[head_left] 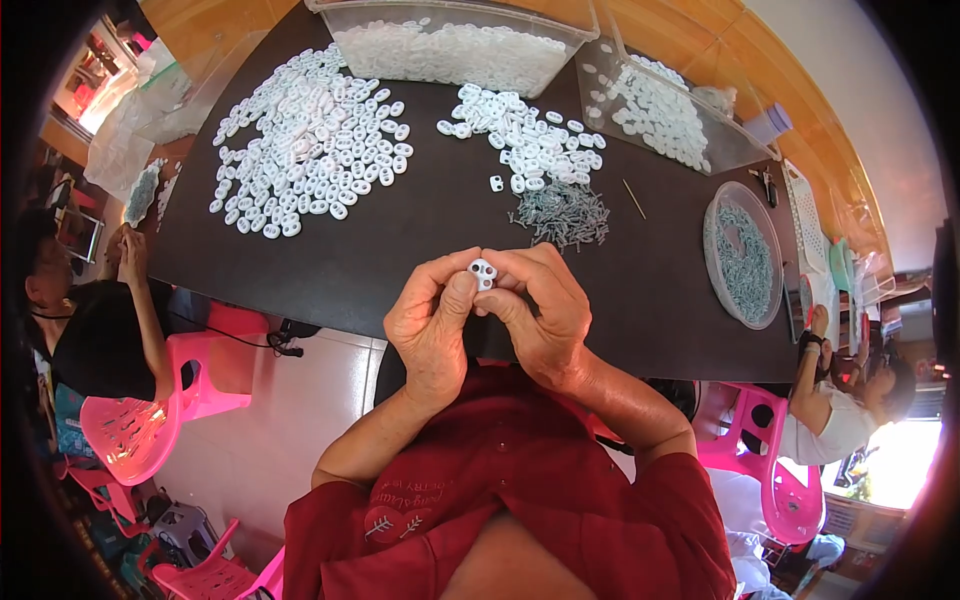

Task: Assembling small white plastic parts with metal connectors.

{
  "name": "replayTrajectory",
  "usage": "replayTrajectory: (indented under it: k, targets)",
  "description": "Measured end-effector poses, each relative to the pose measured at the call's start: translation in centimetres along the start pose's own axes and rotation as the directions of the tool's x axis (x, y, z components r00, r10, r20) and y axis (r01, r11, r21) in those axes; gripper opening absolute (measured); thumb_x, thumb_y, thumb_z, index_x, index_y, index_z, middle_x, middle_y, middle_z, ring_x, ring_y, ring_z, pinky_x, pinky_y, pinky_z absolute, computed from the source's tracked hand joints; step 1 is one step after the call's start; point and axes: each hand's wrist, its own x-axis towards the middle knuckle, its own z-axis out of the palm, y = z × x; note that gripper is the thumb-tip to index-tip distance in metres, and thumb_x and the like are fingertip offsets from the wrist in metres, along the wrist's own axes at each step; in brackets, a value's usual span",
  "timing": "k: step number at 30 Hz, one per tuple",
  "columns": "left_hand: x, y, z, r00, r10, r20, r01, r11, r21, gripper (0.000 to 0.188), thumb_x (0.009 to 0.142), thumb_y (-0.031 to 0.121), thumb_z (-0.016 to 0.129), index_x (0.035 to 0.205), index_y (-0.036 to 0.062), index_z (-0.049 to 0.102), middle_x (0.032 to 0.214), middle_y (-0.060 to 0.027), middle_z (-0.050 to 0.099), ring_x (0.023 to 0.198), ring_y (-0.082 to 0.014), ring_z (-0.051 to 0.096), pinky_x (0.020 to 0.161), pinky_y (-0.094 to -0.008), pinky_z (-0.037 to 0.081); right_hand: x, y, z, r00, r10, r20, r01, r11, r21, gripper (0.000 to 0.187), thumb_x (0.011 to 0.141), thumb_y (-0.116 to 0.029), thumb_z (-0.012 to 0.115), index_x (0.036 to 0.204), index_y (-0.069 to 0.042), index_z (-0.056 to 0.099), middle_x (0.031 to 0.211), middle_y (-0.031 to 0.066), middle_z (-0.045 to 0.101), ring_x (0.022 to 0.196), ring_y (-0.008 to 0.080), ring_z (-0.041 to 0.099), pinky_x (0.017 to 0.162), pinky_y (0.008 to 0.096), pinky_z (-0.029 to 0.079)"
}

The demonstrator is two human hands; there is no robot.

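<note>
Above the table's near edge, my left hand [432, 325] and my right hand [548, 318] meet fingertip to fingertip. Pinched between their thumbs and forefingers is a small white plastic piece [484, 274] with dark round holes; its lower part is partly covered by my thumbs. Just beyond my right hand lies a heap of small grey screws [565, 215]. Behind the screws spreads a small pile of white oval pieces [530, 138], with a single white piece [496, 184] set apart at its near side. A much larger pile of white two-holed ovals [310, 140] covers the table's far left.
A clear bin [590, 36] full of white pieces stands at the back, another clear bin [742, 150] at back right. A round tub [712, 256] of screws sits right, near a thin stick [634, 199]. People sit on both sides, by pink chairs [130, 440].
</note>
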Motion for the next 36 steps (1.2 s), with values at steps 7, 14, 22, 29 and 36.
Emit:
replayTrajectory:
  k: [7,14,22,29,36]
  targets:
    - [-0.1,-0.2,0.0,0.999,0.028,0.027,-0.029,0.999,0.015,0.02,0.092,0.01,0.056,0.107,-0.0043,0.059,0.09,-0.0039,0.058,0.073,-0.0065,0.05,0.063,-0.0194,0.043,-0.2,0.0,0.1,0.999,-0.016,-0.031,0.016,1.0,-0.002,0.031,0.07,0.007,0.067,0.1,0.001,0.062,0.086,0.0087,0.061,0.07,0.0189,0.054,0.057,0.0285,0.045]
    - [-0.2,-0.8,-0.4,0.994,0.1,0.041,-0.103,0.99,0.1,0.019,0.093,0.011,0.056,0.104,-0.0042,0.06,0.084,-0.0011,0.055,0.07,-0.0055,0.047,0.062,-0.0191,0.042,-0.2,0.4,0.3,0.993,-0.113,-0.041,0.112,0.993,-0.035,0.032,0.07,0.009,0.068,0.1,0.004,0.062,0.08,0.0094,0.061,0.065,0.0146,0.054,0.054,0.0249,0.044]
    - [0.1,-0.8,-0.3,0.998,0.067,0.01,-0.067,0.997,0.026,0.018,0.093,0.011,0.056,0.102,-0.0039,0.059,0.085,-0.002,0.056,0.07,-0.0052,0.048,0.062,-0.0188,0.042,-0.2,0.5,0.7,0.996,-0.083,-0.043,0.081,0.996,-0.028,0.031,0.071,0.007,0.07,0.101,0.003,0.062,0.085,0.0086,0.06,0.065,0.0129,0.053,0.056,0.0239,0.045]
    - [-0.1,0.2,-0.1,0.999,0.052,-0.001,-0.051,0.997,0.066,0.019,0.093,0.01,0.056,0.105,-0.004,0.059,0.087,-0.0023,0.057,0.07,-0.0056,0.048,0.063,-0.0189,0.042,-0.2,-0.2,0.4,0.999,-0.048,-0.022,0.047,0.998,-0.047,0.029,0.072,0.007,0.069,0.1,0.003,0.062,0.086,0.0081,0.059,0.066,0.0117,0.053,0.057,0.0234,0.045]
    - [-0.2,0.2,0.0,0.993,0.11,0.033,-0.113,0.986,0.126,0.02,0.094,0.011,0.053,0.106,-0.0042,0.059,0.084,-0.0005,0.054,0.07,-0.0052,0.047,0.062,-0.0184,0.041,-0.3,-0.2,0.7,0.993,-0.103,-0.064,0.098,0.992,-0.084,0.025,0.073,0.005,0.069,0.097,0.003,0.062,0.086,0.0096,0.061,0.066,0.0137,0.053,0.056,0.0242,0.044]
